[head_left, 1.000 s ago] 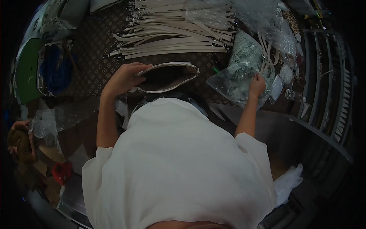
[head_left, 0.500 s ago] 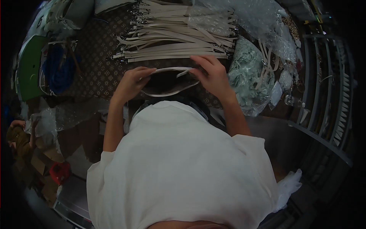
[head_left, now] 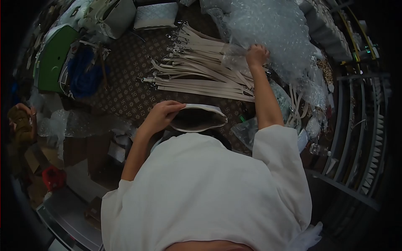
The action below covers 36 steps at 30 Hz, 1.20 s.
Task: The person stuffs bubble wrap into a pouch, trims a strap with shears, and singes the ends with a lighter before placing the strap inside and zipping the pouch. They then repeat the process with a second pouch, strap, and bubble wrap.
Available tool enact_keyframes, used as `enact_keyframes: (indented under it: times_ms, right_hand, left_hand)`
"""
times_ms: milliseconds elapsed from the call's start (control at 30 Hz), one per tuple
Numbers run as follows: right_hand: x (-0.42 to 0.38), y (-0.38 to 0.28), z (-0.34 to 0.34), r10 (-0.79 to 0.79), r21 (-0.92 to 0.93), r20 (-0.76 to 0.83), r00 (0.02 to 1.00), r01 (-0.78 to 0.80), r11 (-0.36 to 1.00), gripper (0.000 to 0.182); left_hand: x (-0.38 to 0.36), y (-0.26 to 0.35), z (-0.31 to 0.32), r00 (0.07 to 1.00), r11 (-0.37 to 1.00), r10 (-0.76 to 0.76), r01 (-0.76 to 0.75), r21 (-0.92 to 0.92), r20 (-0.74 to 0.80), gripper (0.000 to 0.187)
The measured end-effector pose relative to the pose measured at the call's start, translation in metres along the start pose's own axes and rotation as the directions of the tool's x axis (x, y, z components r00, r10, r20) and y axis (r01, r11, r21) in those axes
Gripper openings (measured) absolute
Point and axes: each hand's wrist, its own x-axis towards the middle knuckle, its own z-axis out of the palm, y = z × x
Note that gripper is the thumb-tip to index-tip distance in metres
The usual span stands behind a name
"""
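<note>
My left hand pinches the left end of the rim of a small pale bag, whose mouth gapes and shows a dark inside. My right hand reaches far forward with its fingers curled onto the edge of a clear bubble wrap sheet. That sheet covers the right ends of a pile of cream straps with metal clips. My fingertips on the right are partly hidden.
A larger heap of bubble wrap lies at the back. To the left are a green piece and a blue bundle. Pale bags stand at the back left. A metal rack borders the right. Another person is at far left.
My right hand has left the bag's rim and moved forward to the bubble wrap. The left hand still holds the bag. The whole view has shifted and turned somewhat.
</note>
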Motion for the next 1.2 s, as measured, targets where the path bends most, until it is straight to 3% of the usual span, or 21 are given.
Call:
enact_keyframes:
  times_ms: [67,167,300,400,467,500,533,567,600,667,733,767,800,833,900,933,967,1000,1100,1167,1200]
  right_hand:
    - [-0.002,-0.014,-0.034,-0.147,0.134,-0.137,0.980,0.165,0.977,0.015]
    - [-0.013,-0.039,-0.075,-0.216,0.364,0.004,0.976,0.200,0.910,0.021]
    - [-0.034,-0.058,-0.087,-0.404,0.597,-0.051,0.913,0.353,0.721,0.026]
    - [-0.074,-0.104,-0.138,-0.514,0.869,-0.073,0.855,0.307,0.387,0.023]
    - [-0.100,-0.128,-0.175,-0.658,0.982,-0.020,0.753,0.140,0.130,0.017]
    - [-0.113,-0.139,-0.183,-0.655,0.983,-0.023,0.755,0.136,0.122,0.017]
    - [-0.123,-0.149,-0.190,-0.643,0.931,0.085,0.761,-0.290,-0.220,0.016]
    - [-0.127,-0.155,-0.194,-0.669,0.600,0.183,0.720,-0.621,-0.505,0.014]
    - [-0.126,-0.158,-0.197,-0.667,0.598,0.179,0.723,-0.618,-0.510,0.014]
    - [-0.123,-0.162,-0.202,-0.683,-0.078,0.194,0.704,-0.683,-0.726,0.013]
    - [-0.113,-0.168,-0.181,-0.607,-0.001,0.332,0.722,-0.643,-0.766,0.011]
    - [-0.107,-0.171,-0.164,-0.510,0.085,0.462,0.725,-0.609,-0.788,0.010]
    - [-0.104,-0.169,-0.142,-0.391,0.278,0.553,0.736,-0.606,-0.746,0.011]
    - [-0.101,-0.162,-0.121,-0.255,0.458,0.611,0.749,-0.597,-0.659,0.012]
    - [-0.100,-0.149,-0.102,-0.042,0.783,0.543,0.839,-0.523,-0.337,0.018]
    - [-0.100,-0.143,-0.097,-0.051,0.785,0.538,0.842,-0.522,-0.334,0.018]
    - [-0.102,-0.137,-0.092,-0.013,0.890,0.451,0.892,-0.451,-0.060,0.021]
    - [-0.103,-0.133,-0.091,-0.003,0.913,0.354,0.935,-0.345,0.219,0.025]
    - [-0.105,-0.128,-0.098,0.048,0.894,0.104,0.993,-0.115,0.434,0.035]
    - [-0.100,-0.120,-0.118,-0.070,0.688,-0.378,0.923,0.331,0.646,0.051]
    - [-0.102,-0.119,-0.144,-0.220,0.628,-0.421,0.880,0.458,0.629,0.063]
  left_hand:
    - [-0.002,-0.001,0.000,1.000,1.000,0.002,-0.002,-0.011,0.031,0.031]
    - [0.001,0.002,-0.006,0.995,0.999,-0.004,0.008,-0.049,0.098,0.032]
    - [0.008,0.006,-0.017,0.972,0.989,-0.079,0.105,-0.106,0.222,0.032]
    - [0.013,0.004,-0.020,0.986,0.974,-0.102,0.125,-0.188,0.129,0.036]
    - [0.018,-0.004,-0.016,0.970,0.957,-0.180,0.135,-0.258,-0.161,0.038]
    - [0.018,-0.015,-0.017,0.970,0.958,-0.184,0.141,-0.251,-0.158,0.038]
    - [0.018,-0.029,-0.019,0.966,0.927,-0.192,0.121,-0.354,-0.173,0.038]
    - [0.018,-0.040,-0.018,0.962,0.886,-0.201,0.097,-0.453,-0.187,0.038]
    - [0.016,-0.040,-0.012,0.918,0.414,-0.369,0.020,-0.910,-0.148,0.043]
    - [0.020,-0.046,-0.010,0.942,0.350,-0.302,-0.031,-0.936,-0.144,0.048]
    - [0.023,-0.040,-0.011,0.960,0.281,-0.235,-0.081,-0.956,-0.150,0.054]
    - [0.025,-0.032,-0.012,0.951,0.106,-0.264,-0.139,-0.985,-0.163,0.058]
    - [0.025,-0.027,-0.013,0.941,-0.072,-0.293,-0.200,-0.977,-0.171,0.063]
    - [0.023,-0.031,-0.016,0.940,-0.066,-0.292,-0.205,-0.976,-0.178,0.063]
    - [0.020,-0.044,-0.017,0.982,-0.242,0.012,-0.179,-0.953,-0.188,0.064]
    - [0.021,-0.048,-0.017,0.980,-0.241,0.011,-0.190,-0.952,-0.198,0.064]
    - [0.022,-0.052,-0.016,0.969,-0.051,-0.167,-0.191,-0.980,-0.180,0.061]
    - [0.024,-0.057,-0.015,0.921,0.134,-0.343,-0.148,-0.980,-0.186,0.058]
    - [0.026,-0.087,-0.027,0.820,0.216,-0.571,0.112,-0.970,-0.033,0.043]
    - [0.028,-0.068,-0.038,0.781,0.128,-0.623,0.054,-0.990,-0.038,0.039]
    - [0.029,-0.056,-0.045,0.742,0.041,-0.669,-0.011,-0.999,-0.036,0.035]
